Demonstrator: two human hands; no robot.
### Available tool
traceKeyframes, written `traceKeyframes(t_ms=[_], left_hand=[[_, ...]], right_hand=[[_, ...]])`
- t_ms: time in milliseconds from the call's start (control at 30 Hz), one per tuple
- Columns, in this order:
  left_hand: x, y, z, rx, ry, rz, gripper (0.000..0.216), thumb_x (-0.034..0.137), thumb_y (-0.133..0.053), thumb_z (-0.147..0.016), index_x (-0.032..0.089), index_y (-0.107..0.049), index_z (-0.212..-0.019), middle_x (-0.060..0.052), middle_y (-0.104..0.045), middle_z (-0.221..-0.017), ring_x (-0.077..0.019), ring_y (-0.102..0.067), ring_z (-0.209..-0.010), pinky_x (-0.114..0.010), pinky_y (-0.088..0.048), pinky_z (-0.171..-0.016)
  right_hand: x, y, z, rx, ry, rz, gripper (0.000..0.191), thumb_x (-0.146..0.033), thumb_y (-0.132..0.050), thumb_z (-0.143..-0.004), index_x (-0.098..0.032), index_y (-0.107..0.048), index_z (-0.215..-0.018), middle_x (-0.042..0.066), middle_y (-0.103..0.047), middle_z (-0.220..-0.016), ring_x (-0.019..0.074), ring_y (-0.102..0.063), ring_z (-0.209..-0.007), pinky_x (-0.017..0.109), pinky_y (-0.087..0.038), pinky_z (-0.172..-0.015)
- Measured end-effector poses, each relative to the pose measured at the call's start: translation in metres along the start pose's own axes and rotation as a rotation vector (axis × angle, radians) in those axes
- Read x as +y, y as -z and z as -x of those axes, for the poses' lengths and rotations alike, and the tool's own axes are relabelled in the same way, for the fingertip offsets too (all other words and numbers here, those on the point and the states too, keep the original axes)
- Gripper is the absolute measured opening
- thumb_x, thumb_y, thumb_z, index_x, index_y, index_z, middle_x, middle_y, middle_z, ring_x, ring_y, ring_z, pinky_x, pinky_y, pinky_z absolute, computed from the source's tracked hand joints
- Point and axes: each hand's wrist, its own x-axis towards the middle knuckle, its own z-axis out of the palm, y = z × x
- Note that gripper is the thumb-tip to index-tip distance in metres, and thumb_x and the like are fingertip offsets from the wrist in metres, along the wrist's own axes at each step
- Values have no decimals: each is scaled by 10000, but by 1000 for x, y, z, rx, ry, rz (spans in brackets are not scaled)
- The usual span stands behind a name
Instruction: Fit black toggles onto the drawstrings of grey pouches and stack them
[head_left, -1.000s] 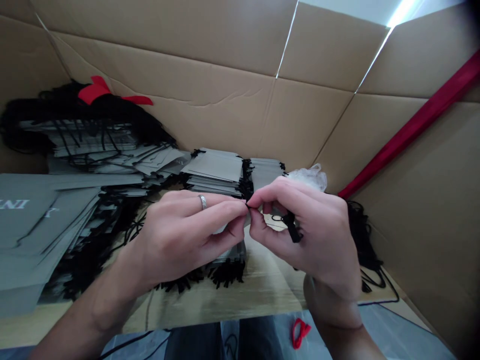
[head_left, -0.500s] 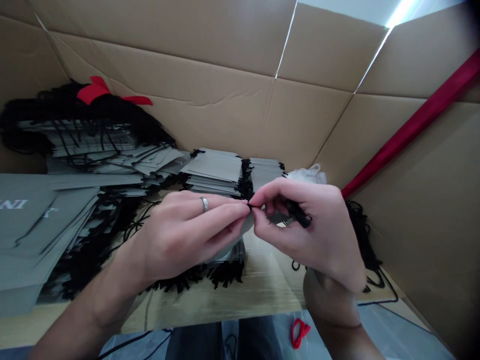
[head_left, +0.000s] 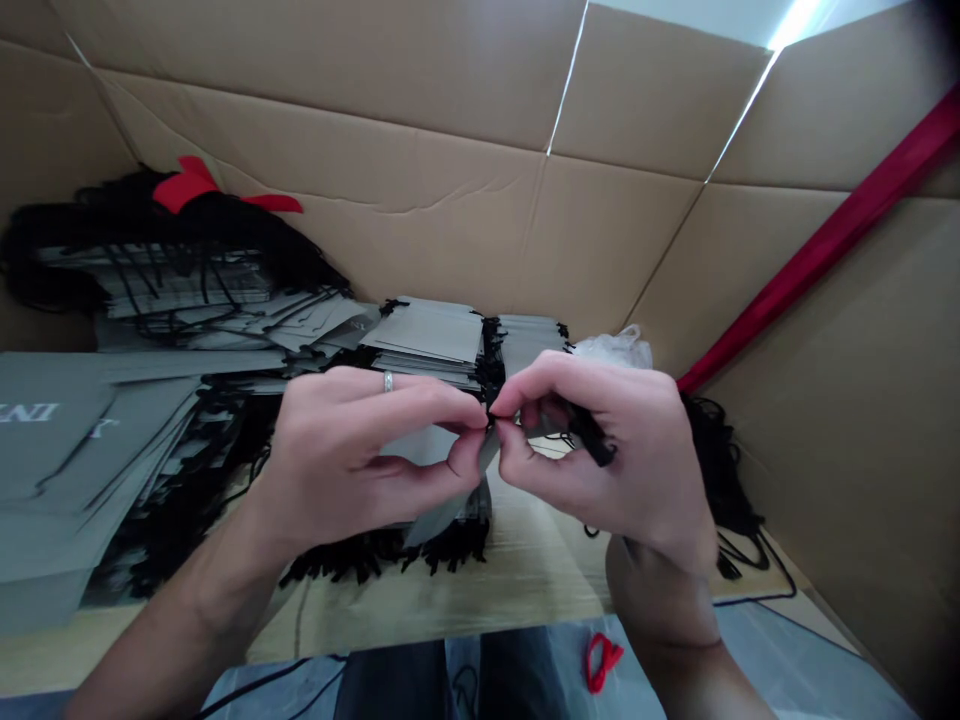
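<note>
Hands (head_left: 611,455) pinching black cord (head_left: 490,421), grey cards (head_left: 431,328) — stacked

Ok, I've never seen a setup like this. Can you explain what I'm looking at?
There's no machine: these are a person's bare hands, seen from a camera worn on the head, looking forward and down. The left hand, wearing a ring, and the right hand meet fingertip to fingertip around a small black piece, too small to make out. A dark item also sits in the right hand. Stacked grey sheets with black cords lie on the table, before cardboard walls.
</note>
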Motion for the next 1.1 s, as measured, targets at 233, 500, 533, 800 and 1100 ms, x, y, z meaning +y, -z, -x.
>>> traceKeyframes(t_ms=[233, 500, 533, 800, 1100], left_hand=[[-10, 0, 0, -40, 119, 288, 259, 50, -829, -765, 281, -796, -878, 82, -817, -728, -108, -722, -540, -217, -625, -556], [-13, -1, 0, -62, -37, 104, 205, 96, -864, -877, 248, -768, -976, 57, -852, -818, -117, -777, -618, -224, -620, -573], [-11, 0, 1, -65, -89, -19, 179, 107, -841, -925, 245, -754, -997, 45, -858, -846, -130, -789, -640, -248, -622, -590], [-5, -5, 10, -78, -198, -170, 256, 64, -753, -1015, 244, -624, -885, 20, -813, -840, -171, -828, -760, -267, -662, -667], [5, -5, 4, 63, -111, -159, 195, 73, -797, -936, 248, -724, -981, 44, -838, -835, -141, -815, -686, -239, -663, -684]], right_hand=[[3, 1, -6, -60, -72, -127, 205, -58, -737, -784, -242, -759, -870, -72, -706, -723, 93, -564, -597, 248, -442, -529], [6, -1, -10, -61, -154, -206, 174, -42, -754, -788, -203, -767, -852, -74, -689, -704, 77, -589, -605, 220, -455, -547], [6, -3, -10, -42, -155, -175, 168, -50, -761, -795, -205, -766, -859, -73, -688, -708, 80, -592, -613, 224, -466, -561], [6, -8, -2, 29, -13, 45, 157, -66, -754, -912, -219, -740, -942, -46, -713, -803, 111, -649, -712, 266, -561, -707], [16, -12, -5, 142, 426, 106, 151, -16, -749, -1026, -163, -714, -1014, 27, -768, -899, 147, -644, -824, 317, -610, -761]])
